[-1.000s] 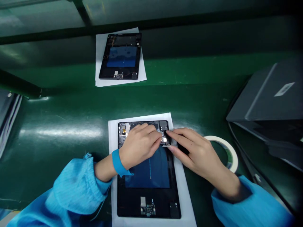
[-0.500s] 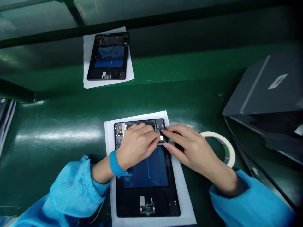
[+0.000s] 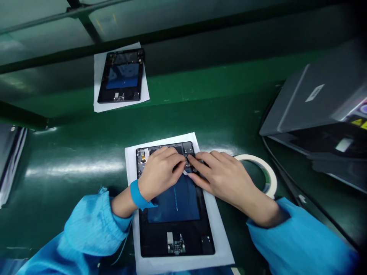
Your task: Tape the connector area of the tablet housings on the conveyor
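An opened tablet [image 3: 176,238], its circuit parts and blue inner panel exposed, lies on a white sheet [image 3: 222,244] in front of me. Over its upper part is my left hand [image 3: 162,168], wearing a blue wrist strap [image 3: 138,195]; thumb and forefinger are pinched together, and whatever they grip is hidden. My right hand [image 3: 222,172] reaches in from the right with fingers stretched and thumb apart, fingertips at the tablet's upper right corner. A small curved white piece [image 3: 186,173] shows beside the right thumb tip; I cannot tell whether the thumb holds it.
A roll of tape [image 3: 271,175] lies right of my right hand. Farther right stand a grey machine [image 3: 298,99] and a black cable [image 3: 312,210]. Another opened tablet [image 3: 120,76] rests on a white sheet at the back. Flat stacked items [image 3: 13,160] lie at the left edge.
The view has shifted slightly, showing more of the grey machine. Both hands stay at the tablet's upper right; the small white piece looks more curved and the right fingers sit closer to the left.
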Demonstrator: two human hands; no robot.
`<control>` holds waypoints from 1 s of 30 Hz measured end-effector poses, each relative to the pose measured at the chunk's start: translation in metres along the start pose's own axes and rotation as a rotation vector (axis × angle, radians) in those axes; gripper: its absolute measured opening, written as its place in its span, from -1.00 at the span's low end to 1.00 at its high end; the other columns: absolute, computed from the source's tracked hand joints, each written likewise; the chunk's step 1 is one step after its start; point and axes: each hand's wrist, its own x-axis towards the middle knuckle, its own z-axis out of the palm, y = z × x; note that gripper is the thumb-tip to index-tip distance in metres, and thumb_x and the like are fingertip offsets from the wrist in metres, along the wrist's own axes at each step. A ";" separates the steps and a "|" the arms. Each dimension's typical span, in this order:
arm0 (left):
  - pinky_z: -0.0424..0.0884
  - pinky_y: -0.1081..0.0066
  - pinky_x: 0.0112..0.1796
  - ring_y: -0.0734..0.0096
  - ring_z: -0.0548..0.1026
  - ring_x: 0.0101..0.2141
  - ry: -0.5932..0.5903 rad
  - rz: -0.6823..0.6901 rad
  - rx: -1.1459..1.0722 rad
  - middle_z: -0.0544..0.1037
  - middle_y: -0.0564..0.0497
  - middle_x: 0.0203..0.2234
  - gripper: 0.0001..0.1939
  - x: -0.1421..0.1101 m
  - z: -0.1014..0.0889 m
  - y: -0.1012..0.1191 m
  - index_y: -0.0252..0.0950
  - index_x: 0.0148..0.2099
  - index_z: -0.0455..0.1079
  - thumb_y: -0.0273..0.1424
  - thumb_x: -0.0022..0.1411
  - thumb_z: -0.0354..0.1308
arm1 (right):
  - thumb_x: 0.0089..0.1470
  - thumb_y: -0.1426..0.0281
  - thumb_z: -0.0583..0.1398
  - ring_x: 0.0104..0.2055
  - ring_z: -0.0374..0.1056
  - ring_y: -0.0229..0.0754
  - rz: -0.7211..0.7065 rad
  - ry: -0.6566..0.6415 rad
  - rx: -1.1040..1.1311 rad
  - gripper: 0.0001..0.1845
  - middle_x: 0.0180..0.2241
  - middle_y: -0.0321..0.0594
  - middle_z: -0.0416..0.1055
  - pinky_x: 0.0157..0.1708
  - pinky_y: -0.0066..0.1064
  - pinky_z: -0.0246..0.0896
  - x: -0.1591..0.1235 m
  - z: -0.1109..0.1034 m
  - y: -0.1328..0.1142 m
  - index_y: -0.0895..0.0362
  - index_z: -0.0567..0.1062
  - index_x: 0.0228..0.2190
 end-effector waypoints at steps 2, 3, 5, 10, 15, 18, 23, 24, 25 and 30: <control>0.34 0.36 -0.30 0.37 0.39 -0.36 0.006 -0.012 -0.015 0.47 -0.01 -0.43 -0.82 0.000 0.000 0.000 -0.32 -0.32 0.43 -0.45 0.29 0.02 | 0.20 0.22 0.08 -0.34 0.25 -0.17 -0.020 0.018 -0.015 -0.63 -0.25 -0.14 0.44 -0.37 -0.31 0.08 -0.001 0.000 0.000 0.20 0.47 -0.10; 0.34 0.36 -0.29 0.37 0.39 -0.36 0.008 -0.016 -0.020 0.47 -0.01 -0.43 -0.83 0.000 0.000 0.000 -0.32 -0.31 0.43 -0.45 0.29 0.02 | 0.20 0.22 0.08 -0.34 0.26 -0.17 -0.021 0.018 -0.018 -0.64 -0.25 -0.15 0.44 -0.36 -0.31 0.08 -0.001 0.000 0.000 0.18 0.47 -0.11; 0.35 0.36 -0.29 0.37 0.40 -0.36 0.009 -0.020 -0.023 0.47 -0.01 -0.42 -0.83 -0.001 0.000 0.000 -0.32 -0.30 0.43 -0.45 0.29 0.02 | 0.19 0.21 0.08 -0.33 0.26 -0.16 -0.018 0.008 -0.024 -0.64 -0.24 -0.15 0.44 -0.36 -0.31 0.08 -0.002 -0.001 -0.001 0.16 0.48 -0.11; 0.35 0.34 -0.28 0.36 0.39 -0.36 -0.010 -0.013 -0.019 0.47 -0.01 -0.42 -0.82 -0.001 0.001 0.000 -0.33 -0.29 0.43 -0.45 0.30 0.01 | 0.17 0.21 0.11 -0.32 0.30 -0.14 -0.013 -0.025 -0.064 -0.62 -0.24 -0.13 0.46 -0.38 -0.30 0.08 -0.003 -0.004 -0.004 0.20 0.47 -0.10; 0.35 0.35 -0.27 0.35 0.38 -0.34 -0.018 -0.024 0.000 0.46 -0.01 -0.42 -0.81 -0.002 0.002 -0.001 -0.33 -0.28 0.44 -0.44 0.30 0.00 | 0.16 0.30 0.13 -0.41 0.34 -0.27 0.077 0.107 0.053 -0.72 -0.33 -0.25 0.49 -0.43 -0.40 0.11 -0.001 -0.002 -0.004 0.17 0.50 -0.14; 0.34 0.35 -0.28 0.34 0.37 -0.36 -0.021 -0.012 0.012 0.45 -0.01 -0.43 -0.81 -0.003 0.003 -0.002 -0.33 -0.29 0.43 -0.44 0.29 0.01 | 0.13 0.36 0.17 -0.51 0.32 -0.33 0.138 0.196 -0.016 -0.74 -0.43 -0.31 0.48 -0.53 -0.41 0.03 0.002 0.001 -0.005 0.20 0.49 -0.14; 0.34 0.34 -0.27 0.34 0.36 -0.36 -0.029 -0.014 0.017 0.44 0.00 -0.43 -0.81 -0.003 0.004 -0.002 -0.32 -0.31 0.43 -0.44 0.29 0.00 | 0.11 0.39 0.19 -0.58 0.27 -0.35 0.123 0.209 -0.141 -0.79 -0.52 -0.37 0.44 -0.57 -0.41 0.00 0.006 0.005 -0.007 0.18 0.51 -0.20; 0.34 0.34 -0.28 0.34 0.35 -0.36 -0.031 -0.016 0.016 0.44 0.00 -0.43 -0.81 -0.003 0.004 -0.002 -0.32 -0.32 0.43 -0.44 0.29 0.01 | 0.11 0.38 0.19 -0.59 0.26 -0.35 0.122 0.209 -0.148 -0.79 -0.54 -0.37 0.42 -0.57 -0.40 -0.01 0.006 0.006 -0.007 0.18 0.51 -0.21; 0.34 0.34 -0.28 0.34 0.35 -0.36 -0.031 -0.017 0.015 0.43 0.00 -0.44 -0.81 -0.003 0.003 -0.002 -0.32 -0.32 0.43 -0.44 0.29 0.01 | 0.11 0.38 0.19 -0.59 0.26 -0.35 0.119 0.207 -0.155 -0.80 -0.55 -0.38 0.41 -0.57 -0.40 -0.01 0.007 0.006 -0.007 0.18 0.51 -0.21; 0.33 0.33 -0.27 0.33 0.36 -0.36 -0.039 -0.024 0.027 0.43 -0.01 -0.43 -0.80 -0.003 0.003 -0.001 -0.31 -0.33 0.42 -0.44 0.30 -0.01 | 0.11 0.39 0.19 -0.59 0.26 -0.35 0.110 0.208 -0.165 -0.82 -0.55 -0.37 0.41 -0.57 -0.40 -0.01 0.010 0.008 -0.006 0.18 0.52 -0.24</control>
